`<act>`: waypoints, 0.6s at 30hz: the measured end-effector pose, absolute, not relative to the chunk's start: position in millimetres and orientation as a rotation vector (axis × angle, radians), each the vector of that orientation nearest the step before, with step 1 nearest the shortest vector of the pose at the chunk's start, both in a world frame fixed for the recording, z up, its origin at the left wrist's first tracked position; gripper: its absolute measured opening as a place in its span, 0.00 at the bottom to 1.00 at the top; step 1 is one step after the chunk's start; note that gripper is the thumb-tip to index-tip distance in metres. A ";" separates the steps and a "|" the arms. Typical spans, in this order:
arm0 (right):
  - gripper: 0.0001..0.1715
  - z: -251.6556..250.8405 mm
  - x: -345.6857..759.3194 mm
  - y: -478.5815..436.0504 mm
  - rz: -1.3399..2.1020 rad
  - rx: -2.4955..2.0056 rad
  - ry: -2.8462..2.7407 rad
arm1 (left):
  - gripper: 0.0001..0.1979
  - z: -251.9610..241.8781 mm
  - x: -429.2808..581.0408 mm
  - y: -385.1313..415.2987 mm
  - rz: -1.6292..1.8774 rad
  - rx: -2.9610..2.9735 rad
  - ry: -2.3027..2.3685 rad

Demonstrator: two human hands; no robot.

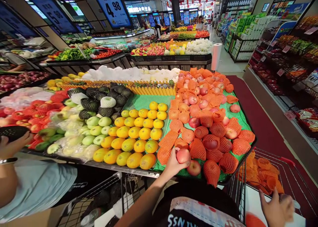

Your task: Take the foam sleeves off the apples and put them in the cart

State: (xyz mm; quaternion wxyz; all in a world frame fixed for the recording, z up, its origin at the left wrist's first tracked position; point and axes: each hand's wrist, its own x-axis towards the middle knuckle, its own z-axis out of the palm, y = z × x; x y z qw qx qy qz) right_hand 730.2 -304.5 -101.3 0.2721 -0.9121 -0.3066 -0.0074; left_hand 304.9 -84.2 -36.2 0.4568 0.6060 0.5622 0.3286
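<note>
At the front edge of the fruit stand, my left hand (174,164) grips a bare red apple (183,156), fingers curled round its side. Just beside it another bare apple (194,167) rests on the green mat. Apples in orange foam nets (197,148) lie heaped behind and to the right. My right hand (275,207) hangs over the wire cart at the lower right, its fingers spread and partly blurred, with nothing visible in them. Close by, loose orange foam nets (268,172) are piled in the cart.
Rows of oranges (134,132) are left of the apples, then green apples (96,131) and black-netted fruit (89,104). At far left another person's hand (17,144) holds dark netted fruit. A wire cart (89,200) stands below the stand; packaged-goods shelves (278,78) line the right.
</note>
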 end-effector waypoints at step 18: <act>0.40 -28.5 511.9 -146.8 0.829 -1.944 -2.351 | 0.42 -66.4 285.1 -111.4 0.379 1.933 1.656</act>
